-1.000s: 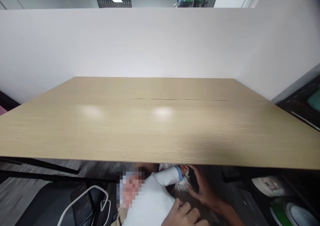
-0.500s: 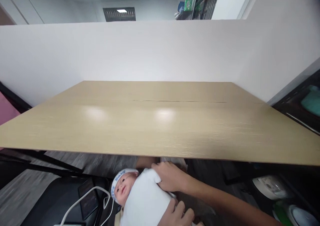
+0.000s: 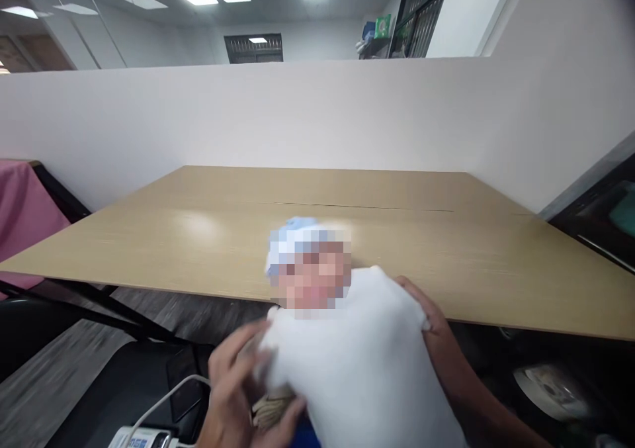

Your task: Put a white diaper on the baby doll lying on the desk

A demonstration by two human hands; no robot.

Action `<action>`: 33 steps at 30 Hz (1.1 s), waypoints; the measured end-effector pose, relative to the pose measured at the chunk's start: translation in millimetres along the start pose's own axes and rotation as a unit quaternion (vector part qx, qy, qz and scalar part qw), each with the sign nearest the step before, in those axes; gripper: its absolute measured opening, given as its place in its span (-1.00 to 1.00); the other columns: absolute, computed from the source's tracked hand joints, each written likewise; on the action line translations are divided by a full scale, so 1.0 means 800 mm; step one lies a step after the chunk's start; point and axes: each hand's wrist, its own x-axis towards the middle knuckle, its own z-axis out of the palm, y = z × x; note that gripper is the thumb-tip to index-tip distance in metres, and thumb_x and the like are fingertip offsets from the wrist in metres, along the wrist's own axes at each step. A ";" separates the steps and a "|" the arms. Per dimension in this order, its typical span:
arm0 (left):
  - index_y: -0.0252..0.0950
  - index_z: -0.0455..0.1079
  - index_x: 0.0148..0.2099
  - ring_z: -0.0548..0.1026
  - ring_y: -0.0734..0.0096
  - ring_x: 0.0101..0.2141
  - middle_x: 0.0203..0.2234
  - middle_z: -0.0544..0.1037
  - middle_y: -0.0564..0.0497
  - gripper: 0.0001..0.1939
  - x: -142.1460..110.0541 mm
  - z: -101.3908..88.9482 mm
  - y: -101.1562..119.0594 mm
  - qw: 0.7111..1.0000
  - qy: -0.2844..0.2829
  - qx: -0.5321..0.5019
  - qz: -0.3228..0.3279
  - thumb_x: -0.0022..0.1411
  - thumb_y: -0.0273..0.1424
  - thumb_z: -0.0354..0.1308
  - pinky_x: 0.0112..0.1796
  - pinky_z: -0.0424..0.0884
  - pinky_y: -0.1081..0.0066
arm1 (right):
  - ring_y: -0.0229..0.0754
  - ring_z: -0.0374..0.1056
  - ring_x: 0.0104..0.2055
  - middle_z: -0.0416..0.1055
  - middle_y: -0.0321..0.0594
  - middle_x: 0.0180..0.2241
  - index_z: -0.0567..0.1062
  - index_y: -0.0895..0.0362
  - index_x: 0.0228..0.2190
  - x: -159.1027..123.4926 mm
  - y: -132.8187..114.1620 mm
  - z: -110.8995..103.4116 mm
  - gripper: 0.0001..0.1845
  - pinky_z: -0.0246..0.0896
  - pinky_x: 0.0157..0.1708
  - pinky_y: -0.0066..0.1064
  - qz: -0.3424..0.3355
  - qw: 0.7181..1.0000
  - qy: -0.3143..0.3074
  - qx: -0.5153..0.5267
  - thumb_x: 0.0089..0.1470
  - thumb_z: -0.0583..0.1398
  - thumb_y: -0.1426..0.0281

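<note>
A baby doll (image 3: 362, 362) in a white garment and a blue-and-white cap is held upright in front of me, its head level with the near edge of the wooden table (image 3: 446, 256). My left hand (image 3: 233, 388) grips the doll's left side, blurred by motion. My right hand (image 3: 426, 322) is wrapped round its right shoulder and side.
White partition walls stand behind and to the right of the table. A pink cloth (image 3: 24, 210) hangs at the left. A white cable and a power strip (image 3: 143, 435) lie on the floor at lower left. Dark shelving with white items (image 3: 550, 382) is at lower right.
The doll has come up from below the table edge to table height, and both hands have shifted to its sides. The view has tilted upward, showing more ceiling.
</note>
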 end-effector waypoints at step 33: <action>-0.28 0.43 -0.06 0.61 -0.05 -0.15 -0.18 0.66 -0.17 -0.40 0.302 0.148 -0.223 0.943 -0.258 0.197 0.072 0.38 0.21 0.13 -0.09 0.46 0.06 | 0.39 0.57 -0.04 0.65 -0.17 -0.06 0.58 -0.22 -0.08 0.211 0.168 -0.155 -0.48 0.52 -0.18 0.07 -0.065 0.913 -0.013 -0.403 0.19 0.16 -0.27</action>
